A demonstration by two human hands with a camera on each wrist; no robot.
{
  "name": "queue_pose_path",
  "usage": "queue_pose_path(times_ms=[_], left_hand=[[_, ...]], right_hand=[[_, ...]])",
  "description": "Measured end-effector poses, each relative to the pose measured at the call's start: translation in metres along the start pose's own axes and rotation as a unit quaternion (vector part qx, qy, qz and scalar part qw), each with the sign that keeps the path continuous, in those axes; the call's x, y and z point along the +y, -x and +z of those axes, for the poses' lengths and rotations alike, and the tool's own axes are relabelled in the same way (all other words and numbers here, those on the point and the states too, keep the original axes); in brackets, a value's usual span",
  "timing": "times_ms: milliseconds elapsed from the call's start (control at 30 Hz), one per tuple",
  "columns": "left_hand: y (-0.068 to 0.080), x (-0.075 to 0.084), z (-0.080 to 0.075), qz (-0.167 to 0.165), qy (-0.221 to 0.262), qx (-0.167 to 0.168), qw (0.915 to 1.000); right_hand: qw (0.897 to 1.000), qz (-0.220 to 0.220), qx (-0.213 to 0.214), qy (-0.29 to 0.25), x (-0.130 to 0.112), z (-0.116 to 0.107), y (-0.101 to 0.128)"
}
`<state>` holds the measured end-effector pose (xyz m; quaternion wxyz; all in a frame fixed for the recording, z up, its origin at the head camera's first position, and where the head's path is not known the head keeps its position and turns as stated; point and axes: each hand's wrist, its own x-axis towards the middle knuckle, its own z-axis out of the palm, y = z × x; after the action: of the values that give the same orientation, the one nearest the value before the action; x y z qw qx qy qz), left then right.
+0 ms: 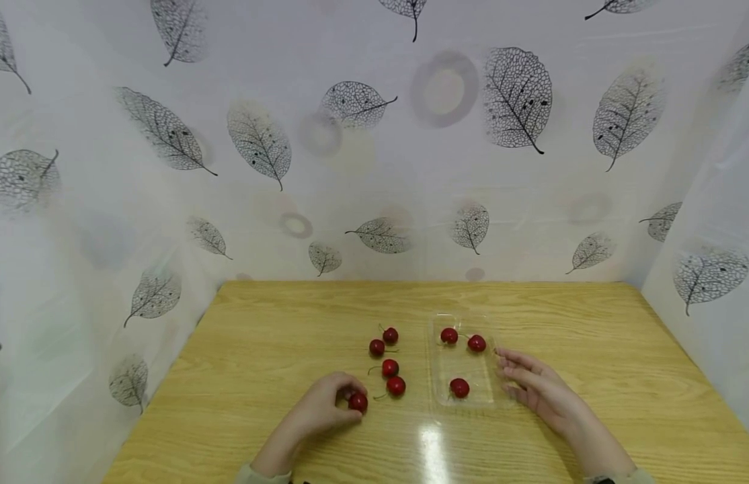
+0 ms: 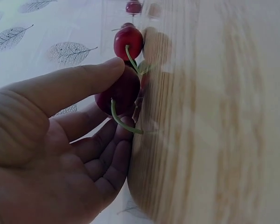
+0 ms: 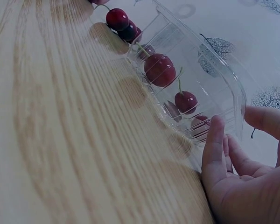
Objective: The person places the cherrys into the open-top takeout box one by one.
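Observation:
My left hand (image 1: 326,409) pinches a red cherry (image 1: 358,402) on the wooden table (image 1: 259,349); in the left wrist view the thumb and fingers curl round that cherry (image 2: 119,93), its green stem hanging out. Several more cherries (image 1: 386,359) lie loose just beyond it. A clear plastic tray (image 1: 438,376) right of them holds three cherries (image 1: 459,388). My right hand (image 1: 534,383) rests at the tray's right rim, its fingers (image 3: 213,149) straight and touching the clear wall (image 3: 214,79).
A white sheet printed with grey leaves (image 1: 374,134) walls the table at the back and on both sides. A glare spot (image 1: 431,447) lies on the wood near the front edge.

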<state>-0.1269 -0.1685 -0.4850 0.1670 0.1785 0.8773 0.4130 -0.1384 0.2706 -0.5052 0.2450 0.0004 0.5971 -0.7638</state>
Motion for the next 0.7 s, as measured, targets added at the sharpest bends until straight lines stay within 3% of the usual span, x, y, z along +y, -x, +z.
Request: queue_pose_path(times_ms=[333,700], left_hand=[[-0.003,-0.0014,0.0023,-0.028,0.028,0.019,0.999],[-0.0067,0.0067,0.0027,-0.027,0.06,0.05,0.9966]], right_hand=[[1.0,0.002,0.005,0.007,0.0019,0.0,-0.0007],[1.0,-0.006,-0.002,-0.003,0.0012,0.0001,0.0003]])
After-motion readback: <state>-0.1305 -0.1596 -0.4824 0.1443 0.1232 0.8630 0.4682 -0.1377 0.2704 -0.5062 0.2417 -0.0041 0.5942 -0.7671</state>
